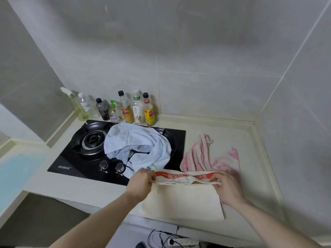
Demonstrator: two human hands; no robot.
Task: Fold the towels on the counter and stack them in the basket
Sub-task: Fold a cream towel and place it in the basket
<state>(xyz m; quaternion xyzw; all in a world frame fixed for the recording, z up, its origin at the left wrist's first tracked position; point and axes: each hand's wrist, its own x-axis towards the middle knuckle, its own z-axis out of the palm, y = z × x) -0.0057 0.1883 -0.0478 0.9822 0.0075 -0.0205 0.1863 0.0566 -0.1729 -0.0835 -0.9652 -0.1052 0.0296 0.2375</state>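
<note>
Cream towel point(182, 199) with a red printed band along its far edge lies at the lower centre of the frame, on the front part of the counter point(232, 140), its near edge overhanging the counter's front. Left hand point(141, 183) pinches the towel's far left corner, fingers curled round the fabric edge. Right hand point(226, 185) pinches the far right corner in like manner, fingers curled on the cloth; this hand is somewhat blurred. Between the two hands the far edge is lifted and drawn taut, doubled over so that two thin layers show.

Pink striped towel point(202, 154) lies crumpled on the counter just beyond the right hand, right of centre; part of it runs under the cream towel. White towel point(136, 144) with small coloured stripes at one end lies heaped across the right half of the black gas hob point(78, 158), at frame centre, its striped end touching the left hand's side of the cream towel. Two hob knobs point(112, 166) sit just left of that end.

Row of bottles point(125, 108) stands against the tiled wall behind the hob, left of centre. Power strip point(182, 241) with cables shows below the counter at bottom centre. No basket can be made out.
</note>
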